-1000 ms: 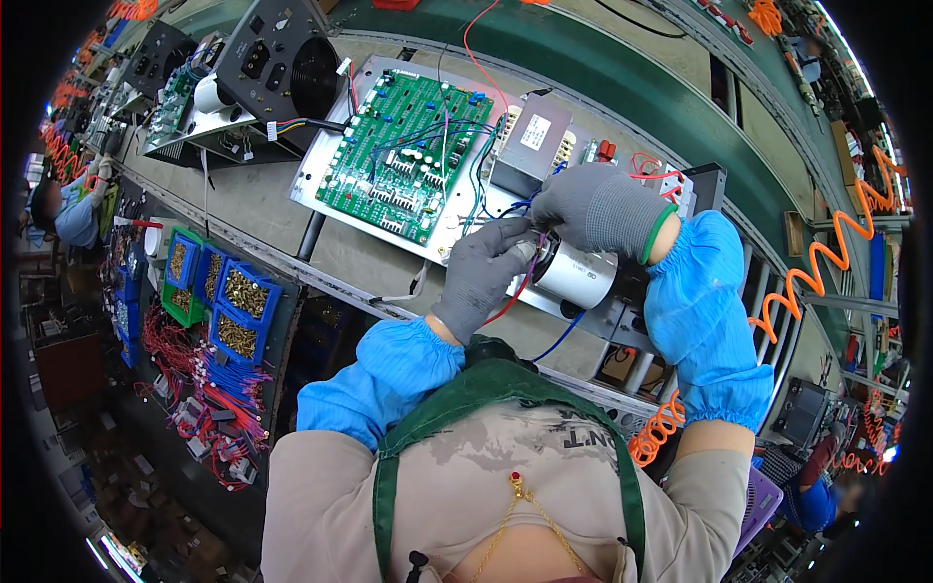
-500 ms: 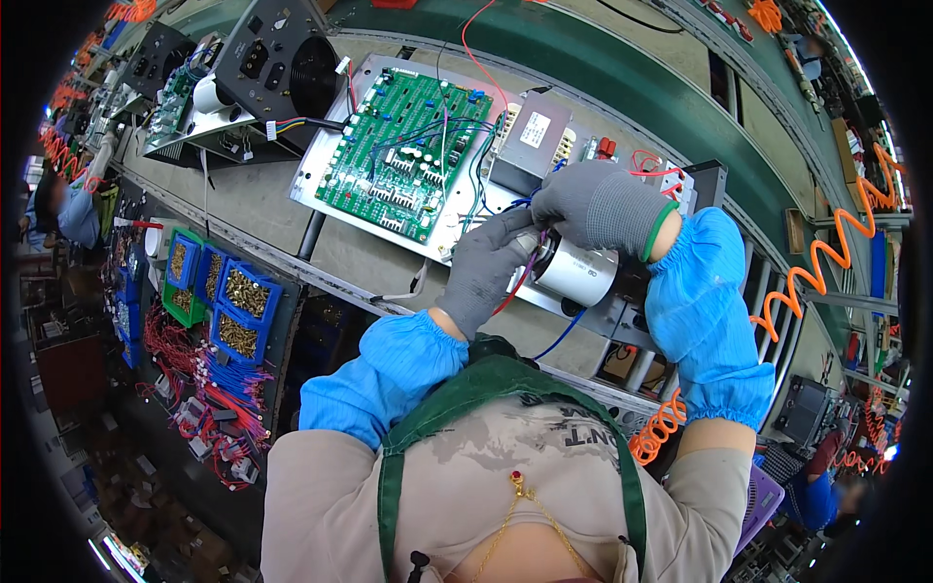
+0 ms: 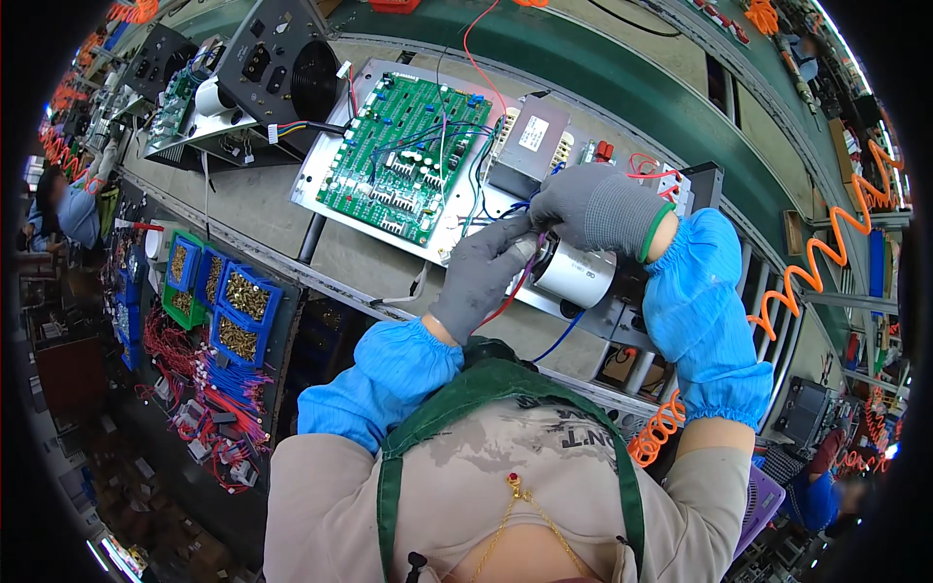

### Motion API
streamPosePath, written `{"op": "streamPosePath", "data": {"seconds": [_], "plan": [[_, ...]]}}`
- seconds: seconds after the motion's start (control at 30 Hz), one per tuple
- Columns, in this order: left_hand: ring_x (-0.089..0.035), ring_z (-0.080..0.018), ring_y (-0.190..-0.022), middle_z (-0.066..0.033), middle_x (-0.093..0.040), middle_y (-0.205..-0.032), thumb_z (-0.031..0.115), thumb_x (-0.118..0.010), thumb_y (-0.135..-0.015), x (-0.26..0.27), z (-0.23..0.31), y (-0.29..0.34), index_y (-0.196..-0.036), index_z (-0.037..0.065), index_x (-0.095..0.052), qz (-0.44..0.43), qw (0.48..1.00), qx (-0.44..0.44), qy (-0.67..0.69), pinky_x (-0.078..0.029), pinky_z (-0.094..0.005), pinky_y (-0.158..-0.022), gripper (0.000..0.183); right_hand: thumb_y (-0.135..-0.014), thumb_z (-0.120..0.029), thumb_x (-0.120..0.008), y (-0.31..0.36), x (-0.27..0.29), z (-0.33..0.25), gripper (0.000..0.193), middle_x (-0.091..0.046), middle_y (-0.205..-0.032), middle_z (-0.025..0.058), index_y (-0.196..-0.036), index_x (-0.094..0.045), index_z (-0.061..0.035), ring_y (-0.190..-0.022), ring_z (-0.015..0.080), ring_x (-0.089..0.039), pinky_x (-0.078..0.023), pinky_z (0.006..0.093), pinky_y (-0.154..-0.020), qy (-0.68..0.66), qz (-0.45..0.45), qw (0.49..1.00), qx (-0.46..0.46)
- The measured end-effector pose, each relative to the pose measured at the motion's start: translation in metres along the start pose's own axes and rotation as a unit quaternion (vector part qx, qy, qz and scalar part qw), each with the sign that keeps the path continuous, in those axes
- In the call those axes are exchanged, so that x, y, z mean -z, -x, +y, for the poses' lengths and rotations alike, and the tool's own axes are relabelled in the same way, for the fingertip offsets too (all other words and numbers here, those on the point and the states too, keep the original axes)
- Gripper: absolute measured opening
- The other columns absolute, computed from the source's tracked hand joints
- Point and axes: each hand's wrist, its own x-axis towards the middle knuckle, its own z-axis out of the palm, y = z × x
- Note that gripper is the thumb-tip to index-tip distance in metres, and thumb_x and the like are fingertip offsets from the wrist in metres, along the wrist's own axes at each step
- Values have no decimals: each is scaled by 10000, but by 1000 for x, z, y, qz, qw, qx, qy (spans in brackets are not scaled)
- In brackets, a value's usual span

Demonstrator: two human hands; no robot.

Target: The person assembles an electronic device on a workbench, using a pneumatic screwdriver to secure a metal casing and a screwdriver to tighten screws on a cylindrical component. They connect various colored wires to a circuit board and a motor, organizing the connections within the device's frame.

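Both my hands wear grey gloves and meet at the terminal end of a large silver-white cylindrical capacitor (image 3: 580, 275). My left hand (image 3: 483, 270) is closed, its thumb and fingertips pinching a red wire (image 3: 512, 296) that runs beside the capacitor. Just above, my right hand (image 3: 601, 206) curls its fingers toward the same end; whatever lies in them is hidden. A blue wire (image 3: 556, 338) hangs below the capacitor. To the left, a green circuit board (image 3: 403, 146) is mounted on a metal plate (image 3: 309, 180). Between board and right hand stands a transformer (image 3: 530, 144) with terminals along its sides.
Black-panelled units with fans (image 3: 277, 63) stand at the upper left. Blue bins of brass-coloured fasteners (image 3: 248, 294) and bundled red wires (image 3: 180, 345) lie at lower left. An orange coiled hose (image 3: 812, 282) hangs on the right. Rollers (image 3: 639, 371) show beneath the capacitor; other people work at both sides.
My left hand and forearm have shifted very slightly down and left, still at the red wire. My right hand stays nearly in place by the capacitor.
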Motion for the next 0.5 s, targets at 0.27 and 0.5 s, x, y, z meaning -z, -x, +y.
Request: {"op": "streamPosePath", "data": {"seconds": [0.27, 0.5], "plan": [[-612, -157, -969, -136, -636, -1087, 87, -589, -884, 2, -2, -2, -1235, -75, -524, 2, 999, -7, -36, -493, -282, -865, 392, -769, -145, -592, 0, 1, -1, 206, -636, -901, 124, -955, -678, -122, -867, 311, -625, -503, 428, -756, -11, -15, 1000, -9], [-630, -154, -917, -136, -666, -1014, 98, -590, -878, 4, -6, -2, -1164, -61, -576, 6, 997, -48, -66, -496, -272, -828, 328, -771, -143, -599, 1, 5, -4, 212, -639, -902, 125, -967, -678, -119, -869, 310, -625, -499, 426, -761, -9, -21, 1000, -11]]}}
